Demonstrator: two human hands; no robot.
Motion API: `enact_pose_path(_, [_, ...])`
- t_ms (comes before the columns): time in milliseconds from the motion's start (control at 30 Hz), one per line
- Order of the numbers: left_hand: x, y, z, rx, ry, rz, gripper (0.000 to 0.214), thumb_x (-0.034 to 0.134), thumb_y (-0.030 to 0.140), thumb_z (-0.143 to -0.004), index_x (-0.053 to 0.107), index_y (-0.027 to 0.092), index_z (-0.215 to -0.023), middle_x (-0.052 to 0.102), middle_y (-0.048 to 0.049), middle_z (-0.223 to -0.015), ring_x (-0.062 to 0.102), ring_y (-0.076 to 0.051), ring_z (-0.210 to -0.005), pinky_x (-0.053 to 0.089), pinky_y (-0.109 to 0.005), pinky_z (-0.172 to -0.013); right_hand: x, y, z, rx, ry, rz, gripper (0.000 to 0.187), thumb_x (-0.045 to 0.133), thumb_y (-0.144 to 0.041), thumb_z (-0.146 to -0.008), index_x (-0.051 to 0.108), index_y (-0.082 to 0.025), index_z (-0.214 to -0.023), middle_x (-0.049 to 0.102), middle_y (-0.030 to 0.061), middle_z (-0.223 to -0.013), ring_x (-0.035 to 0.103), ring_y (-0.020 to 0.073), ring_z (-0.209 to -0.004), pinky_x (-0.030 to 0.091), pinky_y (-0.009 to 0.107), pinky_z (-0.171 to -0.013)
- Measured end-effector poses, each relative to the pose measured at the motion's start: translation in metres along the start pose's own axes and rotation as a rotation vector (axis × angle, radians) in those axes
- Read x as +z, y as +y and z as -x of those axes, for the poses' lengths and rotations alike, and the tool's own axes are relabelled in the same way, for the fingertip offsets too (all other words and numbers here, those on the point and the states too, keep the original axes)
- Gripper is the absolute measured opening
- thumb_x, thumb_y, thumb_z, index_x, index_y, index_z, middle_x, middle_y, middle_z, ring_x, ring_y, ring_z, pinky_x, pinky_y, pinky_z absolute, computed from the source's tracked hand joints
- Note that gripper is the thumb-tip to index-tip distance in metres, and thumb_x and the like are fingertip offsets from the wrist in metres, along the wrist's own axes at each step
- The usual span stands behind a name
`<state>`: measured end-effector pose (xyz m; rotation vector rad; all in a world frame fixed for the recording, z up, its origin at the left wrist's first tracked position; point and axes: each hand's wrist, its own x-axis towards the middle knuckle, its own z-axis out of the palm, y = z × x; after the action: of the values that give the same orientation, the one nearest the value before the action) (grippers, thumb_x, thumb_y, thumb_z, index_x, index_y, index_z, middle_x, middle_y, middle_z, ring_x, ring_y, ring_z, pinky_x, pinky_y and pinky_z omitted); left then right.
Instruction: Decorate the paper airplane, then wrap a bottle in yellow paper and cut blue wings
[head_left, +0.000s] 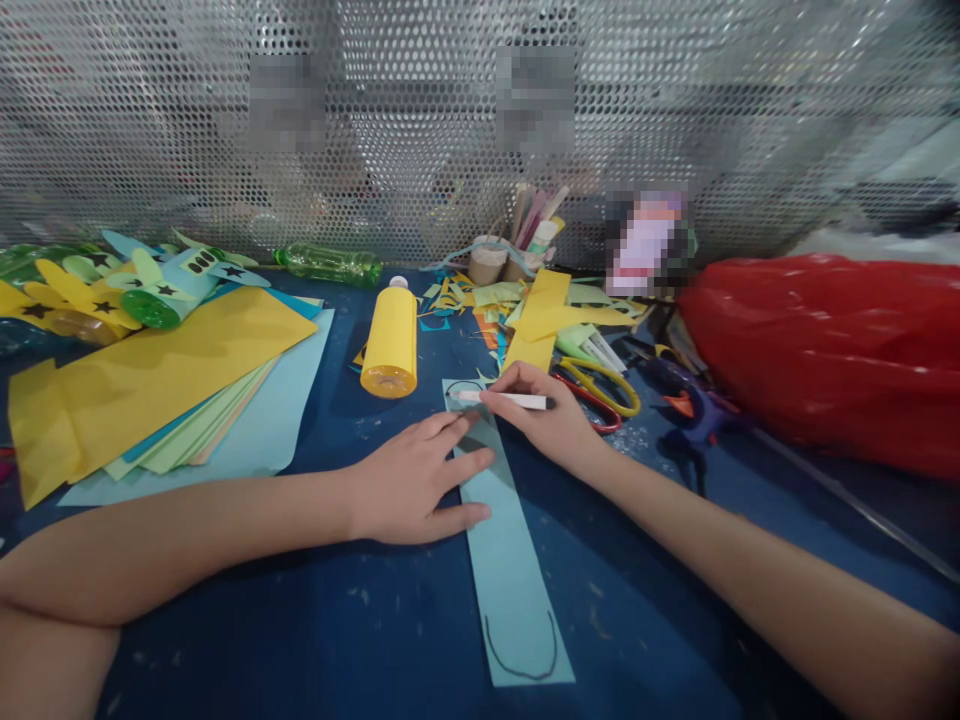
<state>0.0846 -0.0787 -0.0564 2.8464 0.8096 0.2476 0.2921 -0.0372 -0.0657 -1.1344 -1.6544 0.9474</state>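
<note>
A long light-blue paper strip (504, 545) lies lengthwise on the dark blue table. Its near end bears a black U-shaped line, and a curved black line shows at its far end. My left hand (420, 480) rests flat across the strip's left edge, fingers spread. Pinched in my right hand (551, 418) is a white marker (517, 400), its tip at the strip's far end by the curve. Beyond my left hand stands a bottle wrapped in yellow paper (390, 338). Scissors with yellow and red handles (611, 385) lie just right of my right hand.
Stacked coloured paper (172, 390) covers the left side, with paper-decorated bottles (169, 290) behind it. A green bottle (330, 263) lies by the perforated metal panel (420, 130). Paper scraps (544, 310) and cups of sticks (489, 262) sit behind. A red plastic bag (825, 350) bulges at right.
</note>
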Motion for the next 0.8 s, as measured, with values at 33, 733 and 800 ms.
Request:
enact_pose_path(33, [0.000, 0.000, 0.000, 0.002, 0.004, -0.002, 0.061, 0.034, 0.056, -0.094, 0.046, 0.014, -0.137, 0.036, -0.0255, -0.147, 0.032, -0.039, -0.138, 0.032, -0.054, -0.108, 0.000, 0.000, 0.000, 0.003, -0.002, -0.002, 0.029, 0.071, -0.043, -0.075, 0.053, -0.021, -0.072, 0.056, -0.0032, -0.064, 0.049, 0.0115, -0.058, 0.039, 0.026, -0.056])
enact_pose_path(733, [-0.003, 0.001, 0.001, -0.013, 0.039, 0.057, 0.054, 0.041, 0.052, -0.093, 0.052, 0.014, -0.131, 0.038, -0.0225, -0.146, 0.033, -0.037, -0.135, 0.032, -0.051, -0.109, -0.024, -0.025, -0.012, -0.079, 0.444, 0.053, 0.024, 0.059, -0.039, -0.086, 0.050, -0.023, -0.071, 0.049, -0.0056, -0.052, 0.045, 0.0102, -0.048, 0.038, 0.024, -0.050])
enact_pose_path(800, [-0.003, 0.002, 0.001, -0.024, 0.060, 0.070, 0.052, 0.042, 0.051, -0.093, 0.053, 0.014, -0.128, 0.042, -0.0214, -0.142, 0.035, -0.036, -0.133, 0.034, -0.051, -0.108, -0.041, -0.026, -0.022, -0.150, 0.492, 0.081, 0.018, 0.063, -0.036, -0.082, 0.052, -0.023, -0.075, 0.054, -0.0042, -0.058, 0.050, 0.0113, -0.054, 0.043, 0.025, -0.054])
